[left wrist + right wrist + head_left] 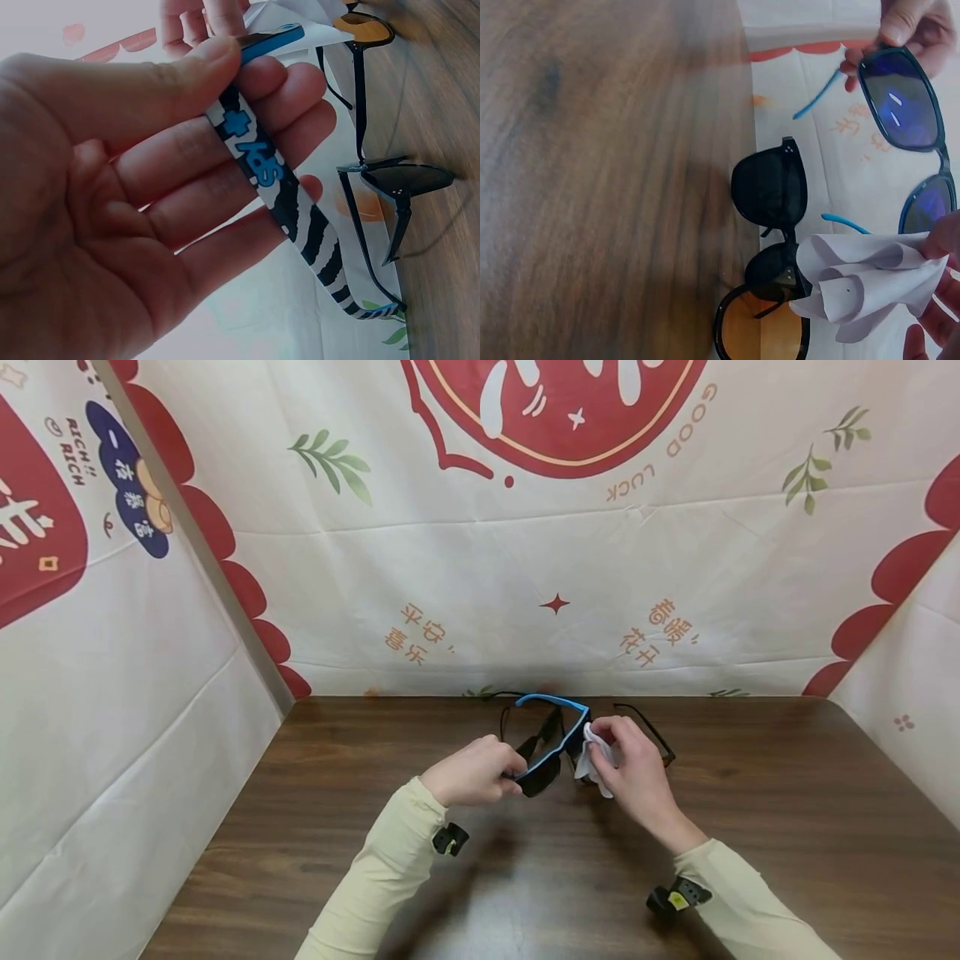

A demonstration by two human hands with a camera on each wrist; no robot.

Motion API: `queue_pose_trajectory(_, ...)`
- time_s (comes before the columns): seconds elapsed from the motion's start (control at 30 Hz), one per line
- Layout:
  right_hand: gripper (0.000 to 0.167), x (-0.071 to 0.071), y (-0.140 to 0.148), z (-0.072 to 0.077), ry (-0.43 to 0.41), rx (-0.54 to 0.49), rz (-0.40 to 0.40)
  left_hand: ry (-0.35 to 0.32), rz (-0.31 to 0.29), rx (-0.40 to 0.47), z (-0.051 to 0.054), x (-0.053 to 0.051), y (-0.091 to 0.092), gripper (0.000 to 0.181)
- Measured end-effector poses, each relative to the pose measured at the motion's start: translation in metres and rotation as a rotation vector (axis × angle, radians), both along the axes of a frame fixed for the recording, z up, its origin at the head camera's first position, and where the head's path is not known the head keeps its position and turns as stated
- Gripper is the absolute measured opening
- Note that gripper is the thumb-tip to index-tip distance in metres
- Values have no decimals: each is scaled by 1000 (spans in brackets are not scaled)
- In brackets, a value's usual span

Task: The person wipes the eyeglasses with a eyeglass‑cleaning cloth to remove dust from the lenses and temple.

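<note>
Blue and black sunglasses [561, 747] are held up over the table, lenses facing the right wrist camera [901, 101]. My left hand [476, 772] pinches them at one end of the front; in the left wrist view the zebra-patterned temple [281, 191] lies across the fingers of that hand [150, 165]. A crumpled white cloth [596, 766] is pinched in my right hand [637, 772], beside the far lens. The right wrist view shows the cloth [862, 289] overlapping the lower lens's edge; whether it touches the lens I cannot tell.
Behind the held pair, black sunglasses [769, 187] stand on the wooden table [337, 827]. Amber-lensed glasses [742, 326] are beside them, to the right in the head view and partly behind my right hand. A printed white curtain [480, 577] hangs along the table's back edge.
</note>
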State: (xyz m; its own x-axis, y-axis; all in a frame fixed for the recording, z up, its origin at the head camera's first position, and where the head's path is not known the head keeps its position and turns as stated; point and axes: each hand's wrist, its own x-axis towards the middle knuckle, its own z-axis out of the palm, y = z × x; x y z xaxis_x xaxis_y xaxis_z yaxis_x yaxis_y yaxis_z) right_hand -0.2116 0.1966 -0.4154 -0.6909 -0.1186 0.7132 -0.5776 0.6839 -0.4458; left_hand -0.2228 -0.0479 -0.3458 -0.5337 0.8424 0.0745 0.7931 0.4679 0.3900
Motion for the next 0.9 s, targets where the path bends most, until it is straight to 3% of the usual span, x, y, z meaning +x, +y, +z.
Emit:
queue_pose_trajectory(0.23,22,-3,3,2,-7,-54,-54,17,-9,-31,-2,0,2,20)
queue_pose_trajectory(0.4,22,-3,1,5,-20,-89,-44,30,-20,-22,-2,1,3,20)
queue_pose_trajectory(0.9,26,8,-10,7,30,-3,16,20,2,-13,-8,-1,6,13)
